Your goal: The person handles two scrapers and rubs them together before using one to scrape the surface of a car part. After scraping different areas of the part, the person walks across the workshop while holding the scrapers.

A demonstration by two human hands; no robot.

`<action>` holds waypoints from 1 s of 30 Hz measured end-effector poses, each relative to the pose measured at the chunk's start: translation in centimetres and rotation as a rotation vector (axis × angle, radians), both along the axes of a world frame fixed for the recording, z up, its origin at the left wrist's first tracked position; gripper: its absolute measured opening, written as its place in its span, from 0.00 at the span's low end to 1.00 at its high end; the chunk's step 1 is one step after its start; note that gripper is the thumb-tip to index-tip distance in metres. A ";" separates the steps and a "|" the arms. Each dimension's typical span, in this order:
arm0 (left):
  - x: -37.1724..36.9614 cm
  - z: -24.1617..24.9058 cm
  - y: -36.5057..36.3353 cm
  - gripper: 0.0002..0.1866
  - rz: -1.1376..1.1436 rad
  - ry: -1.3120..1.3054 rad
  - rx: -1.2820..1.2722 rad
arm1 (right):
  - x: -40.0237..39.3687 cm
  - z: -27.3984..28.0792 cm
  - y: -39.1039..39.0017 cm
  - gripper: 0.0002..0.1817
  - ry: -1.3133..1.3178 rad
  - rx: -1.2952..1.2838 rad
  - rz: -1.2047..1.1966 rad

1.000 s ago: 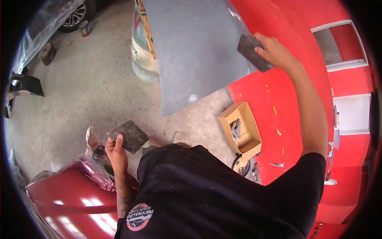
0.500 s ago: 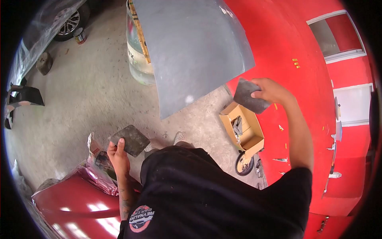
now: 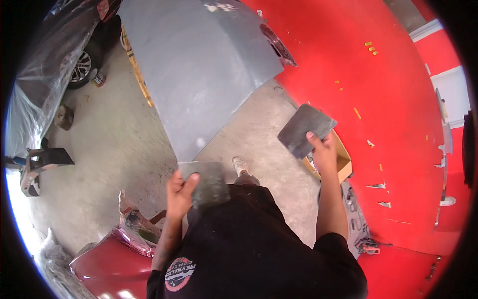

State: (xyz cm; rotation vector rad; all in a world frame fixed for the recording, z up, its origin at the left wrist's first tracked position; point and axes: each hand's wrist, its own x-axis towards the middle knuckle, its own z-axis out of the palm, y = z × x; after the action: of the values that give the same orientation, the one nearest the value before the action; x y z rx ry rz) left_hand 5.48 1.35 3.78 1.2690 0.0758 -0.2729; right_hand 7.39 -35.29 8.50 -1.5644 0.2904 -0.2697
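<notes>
I see my left grip (image 3: 182,193) closed on one edge of a dark pad (image 3: 211,184) — near the lower corner of the grey panel (image 3: 199,79) — then a second dark pad (image 3: 304,130), pinched in my right grip (image 3: 322,147), partly hiding a cardboard box (image 3: 345,171).

- Matt on left-hand block (image 3: 211,183) and right-hand block (image 3: 301,130).
- Smooth, low-sheen on grey panel (image 3: 199,65).
- Glossy on dark-red panel (image 3: 107,261).
- Rough, matt on floor (image 3: 266,124).
- Thin, glossy plastic in sheeting (image 3: 55,74).
- Cardboard in box (image 3: 345,171).
</notes>
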 end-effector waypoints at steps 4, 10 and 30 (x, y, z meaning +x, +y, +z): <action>4.1 1.4 -11.2 0.13 -0.049 -0.031 -0.083 | -1.3 -1.6 -0.8 0.16 -0.036 -0.050 -0.031; 8.5 0.4 -22.6 0.15 0.080 0.025 -0.225 | -1.8 -3.2 -2.8 0.13 -0.181 -0.138 -0.003; 7.3 0.6 -25.5 0.13 0.187 -0.238 0.472 | 7.5 -18.7 -14.3 0.10 0.241 -0.001 0.131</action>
State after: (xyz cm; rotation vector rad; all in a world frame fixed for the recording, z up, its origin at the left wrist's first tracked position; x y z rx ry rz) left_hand 12.81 -24.16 4.33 1.7416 0.0560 0.0656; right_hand 14.86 -49.60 -10.18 -1.6113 0.3735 0.0220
